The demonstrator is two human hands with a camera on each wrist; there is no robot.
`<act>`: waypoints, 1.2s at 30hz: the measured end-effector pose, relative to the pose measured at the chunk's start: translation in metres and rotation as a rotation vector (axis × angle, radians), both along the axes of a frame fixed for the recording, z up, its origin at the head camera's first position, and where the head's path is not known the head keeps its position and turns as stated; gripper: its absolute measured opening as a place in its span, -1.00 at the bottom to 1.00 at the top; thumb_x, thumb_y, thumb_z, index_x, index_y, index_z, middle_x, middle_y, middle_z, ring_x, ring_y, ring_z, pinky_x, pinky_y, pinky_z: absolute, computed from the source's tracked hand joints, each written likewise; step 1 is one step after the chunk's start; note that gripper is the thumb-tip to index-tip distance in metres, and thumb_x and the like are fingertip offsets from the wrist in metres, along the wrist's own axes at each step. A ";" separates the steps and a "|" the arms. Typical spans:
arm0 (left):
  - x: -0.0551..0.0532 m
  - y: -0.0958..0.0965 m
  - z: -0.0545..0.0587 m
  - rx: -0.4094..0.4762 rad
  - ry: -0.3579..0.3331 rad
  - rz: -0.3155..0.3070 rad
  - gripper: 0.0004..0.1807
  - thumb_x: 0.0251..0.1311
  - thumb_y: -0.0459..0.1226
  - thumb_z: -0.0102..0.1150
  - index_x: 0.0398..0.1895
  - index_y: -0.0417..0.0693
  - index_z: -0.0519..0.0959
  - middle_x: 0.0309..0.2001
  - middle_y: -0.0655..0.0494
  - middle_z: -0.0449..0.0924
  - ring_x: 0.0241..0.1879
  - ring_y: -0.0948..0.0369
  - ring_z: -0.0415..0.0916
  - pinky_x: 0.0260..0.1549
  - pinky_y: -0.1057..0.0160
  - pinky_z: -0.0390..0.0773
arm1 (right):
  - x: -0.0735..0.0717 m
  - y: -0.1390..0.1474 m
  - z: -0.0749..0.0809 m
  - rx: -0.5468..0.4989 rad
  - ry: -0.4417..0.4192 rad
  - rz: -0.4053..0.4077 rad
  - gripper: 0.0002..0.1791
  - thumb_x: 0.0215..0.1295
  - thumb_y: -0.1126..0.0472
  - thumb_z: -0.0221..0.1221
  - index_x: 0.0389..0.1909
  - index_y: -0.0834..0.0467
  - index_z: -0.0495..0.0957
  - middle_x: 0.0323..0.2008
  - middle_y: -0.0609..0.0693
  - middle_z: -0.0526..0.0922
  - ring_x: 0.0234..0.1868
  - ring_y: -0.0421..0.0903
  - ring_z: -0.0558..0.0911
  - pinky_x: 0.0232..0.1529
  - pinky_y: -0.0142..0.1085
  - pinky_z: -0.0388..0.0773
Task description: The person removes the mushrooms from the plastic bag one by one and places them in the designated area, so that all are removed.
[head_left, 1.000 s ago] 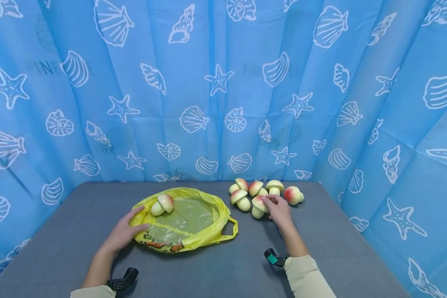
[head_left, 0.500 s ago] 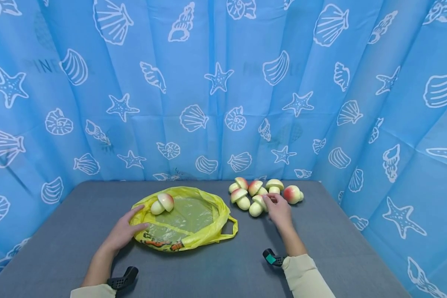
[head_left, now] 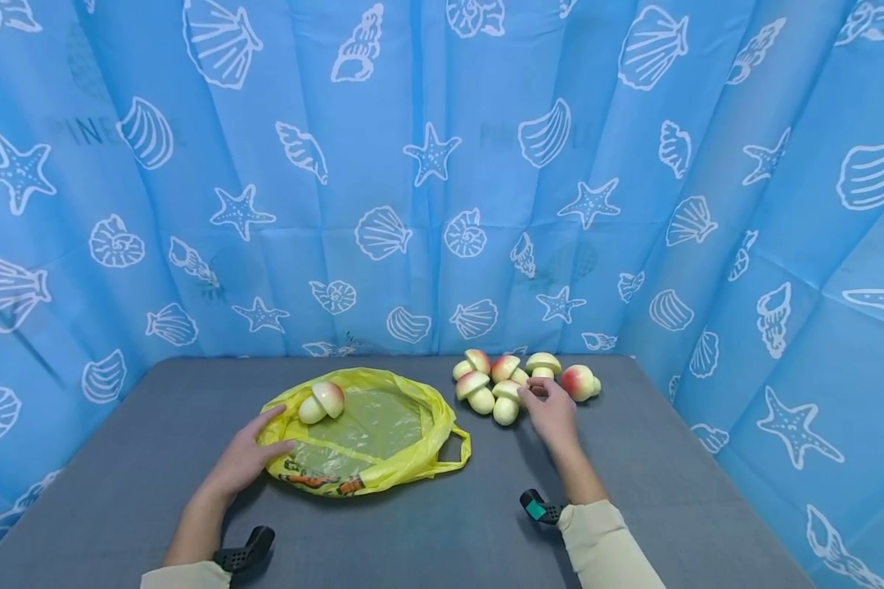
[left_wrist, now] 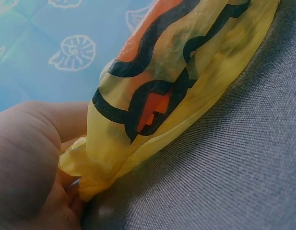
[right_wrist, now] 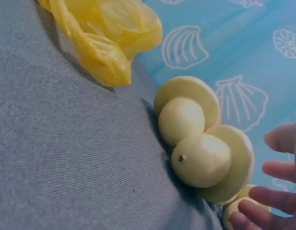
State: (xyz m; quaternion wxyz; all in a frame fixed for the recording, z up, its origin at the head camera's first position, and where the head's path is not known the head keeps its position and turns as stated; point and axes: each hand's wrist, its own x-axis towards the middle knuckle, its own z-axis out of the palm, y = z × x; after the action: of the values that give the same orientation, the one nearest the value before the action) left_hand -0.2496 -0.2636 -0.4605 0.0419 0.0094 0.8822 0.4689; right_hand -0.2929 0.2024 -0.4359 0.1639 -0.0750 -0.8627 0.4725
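A yellow plastic bag (head_left: 412,468) lies with its mouth spread wide, a toy mushroom (head_left: 328,399) with a reddish cap inside at the left. At the bag's left rim is my left hand (head_left: 241,460); in the left wrist view the yellow film (left_wrist: 102,167) bunches between its thumb and fingers. On the right, my right hand (head_left: 554,415) hovers beside a pale toy mushroom (head_left: 506,409), holding nothing. The right wrist view shows its spread fingers (right_wrist: 270,199) apart from that mushroom (right_wrist: 200,160), which leans against another mushroom (right_wrist: 181,117).
Several more toy mushrooms (head_left: 542,365) cluster at the back right of the grey table (head_left: 383,544). One with a red cap (head_left: 579,383) lies farthest right. A blue curtain (head_left: 442,270) with white shells hangs behind. The bag's handle (head_left: 457,455) points toward the mushrooms.
The mushroom by my right hand has shifted slightly left and turned, its stem now toward me. My right fingers have come off it. The left hand and bag have stayed put.
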 end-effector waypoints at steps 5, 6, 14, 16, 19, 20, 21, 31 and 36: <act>0.001 0.002 -0.003 0.005 -0.002 -0.006 -0.15 0.26 -0.06 0.23 0.50 -0.16 0.07 0.45 -0.42 -0.11 0.41 -0.33 -0.18 0.26 -0.35 -0.07 | 0.001 0.001 0.003 -0.033 0.077 -0.018 -0.63 0.31 0.16 0.23 0.05 0.27 0.56 0.01 0.25 0.61 0.00 0.16 0.59 -0.04 -0.01 0.52; 0.001 0.002 -0.004 0.005 -0.002 -0.008 -0.15 0.26 -0.07 0.23 0.50 -0.16 0.07 0.45 -0.42 -0.11 0.40 -0.33 -0.17 0.26 -0.35 -0.07 | 0.001 0.001 0.004 -0.039 0.093 -0.014 -0.64 0.30 0.17 0.23 0.05 0.27 0.57 0.01 0.24 0.61 0.00 0.16 0.60 -0.05 -0.01 0.53; 0.005 0.004 -0.005 -0.005 -0.002 0.010 -0.16 0.26 -0.07 0.23 0.49 -0.17 0.08 0.45 -0.42 -0.09 0.39 -0.32 -0.12 0.25 -0.35 -0.02 | -0.002 -0.009 0.018 -0.017 0.147 0.075 -0.66 0.29 0.20 0.23 0.04 0.26 0.58 -0.02 0.20 0.62 -0.03 0.12 0.59 -0.03 -0.03 0.51; 0.005 0.004 -0.005 -0.005 -0.003 0.011 -0.16 0.26 -0.07 0.23 0.50 -0.16 0.08 0.45 -0.42 -0.09 0.39 -0.32 -0.12 0.25 -0.36 -0.03 | -0.005 -0.014 0.023 -0.007 0.154 0.103 -0.66 0.28 0.20 0.24 0.03 0.26 0.59 -0.03 0.18 0.62 -0.04 0.11 0.59 -0.03 -0.03 0.51; 0.005 0.003 -0.005 0.001 -0.003 0.012 -0.16 0.26 -0.07 0.23 0.50 -0.15 0.08 0.45 -0.41 -0.09 0.40 -0.32 -0.13 0.25 -0.36 -0.04 | -0.011 -0.022 0.031 0.014 0.155 0.153 -0.68 0.30 0.19 0.23 0.03 0.23 0.58 -0.05 0.17 0.63 -0.04 0.10 0.60 -0.03 -0.03 0.51; 0.005 0.003 -0.005 0.003 -0.003 0.012 -0.16 0.26 -0.07 0.23 0.50 -0.15 0.08 0.46 -0.40 -0.10 0.40 -0.32 -0.14 0.25 -0.36 -0.04 | -0.013 -0.024 0.034 0.015 0.151 0.174 -0.68 0.30 0.18 0.22 0.03 0.22 0.58 -0.05 0.16 0.63 -0.04 0.10 0.59 -0.02 -0.03 0.51; 0.004 0.003 -0.005 0.002 -0.002 0.013 -0.16 0.26 -0.07 0.23 0.50 -0.14 0.08 0.46 -0.40 -0.10 0.40 -0.32 -0.14 0.25 -0.36 -0.04 | -0.015 -0.027 0.037 0.022 0.153 0.198 -0.68 0.31 0.18 0.22 0.04 0.22 0.58 -0.05 0.17 0.64 -0.04 0.10 0.59 -0.03 -0.03 0.51; 0.002 0.002 -0.002 -0.001 0.001 0.015 -0.15 0.26 -0.04 0.23 0.50 -0.13 0.08 0.46 -0.39 -0.10 0.40 -0.32 -0.14 0.25 -0.36 -0.05 | -0.039 -0.054 0.068 0.187 0.067 0.461 -0.64 0.39 0.13 0.16 0.16 0.13 0.52 -0.02 0.10 0.62 -0.01 0.05 0.58 -0.11 -0.06 0.55; 0.002 0.001 -0.001 0.006 -0.006 0.014 -0.14 0.26 -0.04 0.23 0.50 -0.13 0.07 0.46 -0.39 -0.11 0.40 -0.32 -0.16 0.25 -0.37 -0.06 | -0.045 -0.071 0.082 0.271 -0.007 0.638 -0.64 0.42 0.14 0.13 0.17 0.14 0.51 0.03 0.09 0.60 0.03 0.04 0.57 -0.02 -0.06 0.52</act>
State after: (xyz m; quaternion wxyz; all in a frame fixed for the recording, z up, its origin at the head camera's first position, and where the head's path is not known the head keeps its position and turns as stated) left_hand -0.2476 -0.2623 -0.4613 0.0411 0.0020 0.8806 0.4720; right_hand -0.3378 0.1310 -0.3542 0.0133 0.2191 -0.8982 0.3808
